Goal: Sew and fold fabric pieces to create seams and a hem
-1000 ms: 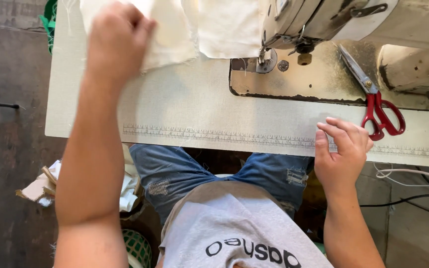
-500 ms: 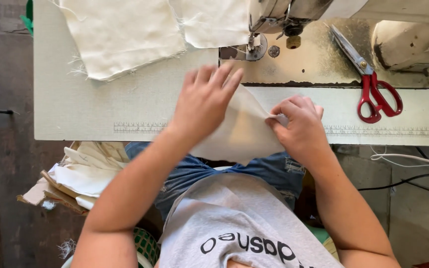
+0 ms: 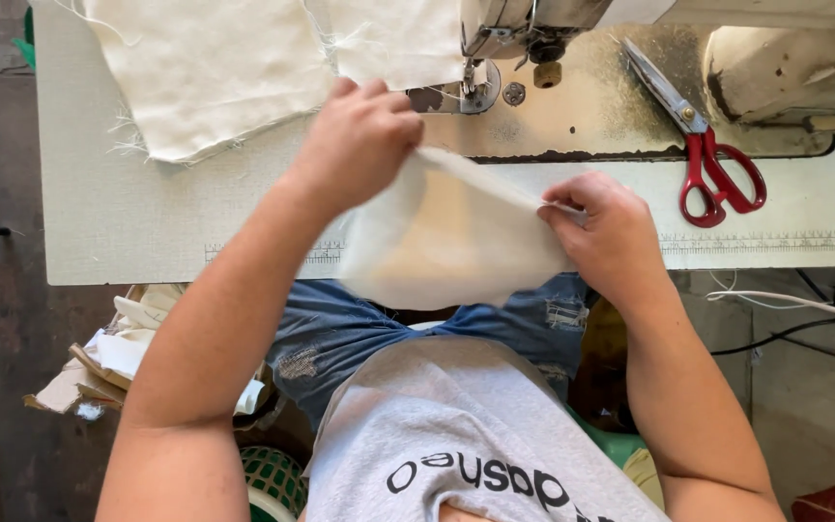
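Observation:
My left hand (image 3: 359,140) and my right hand (image 3: 601,232) together hold a small cream fabric piece (image 3: 446,242) by its upper edge, stretched between them over the table's front edge. The piece hangs down toward my lap. Just beyond my left hand sits the sewing machine's presser foot (image 3: 480,82) on its worn metal bed (image 3: 582,116). Larger cream fabric pieces (image 3: 215,68) lie on the table at the back left, running under the machine head.
Red-handled scissors (image 3: 712,164) lie on the machine bed to the right. A ruler strip runs along the pale table (image 3: 118,222) front edge. A pile of fabric scraps (image 3: 118,358) sits on the floor at left, a green basket (image 3: 273,478) beside my leg, cables (image 3: 794,304) at right.
A second ago my left hand reached to the back fabric pile while my right rested on the table. Both hands have since come together holding a small fabric piece, now pulled wider between them.

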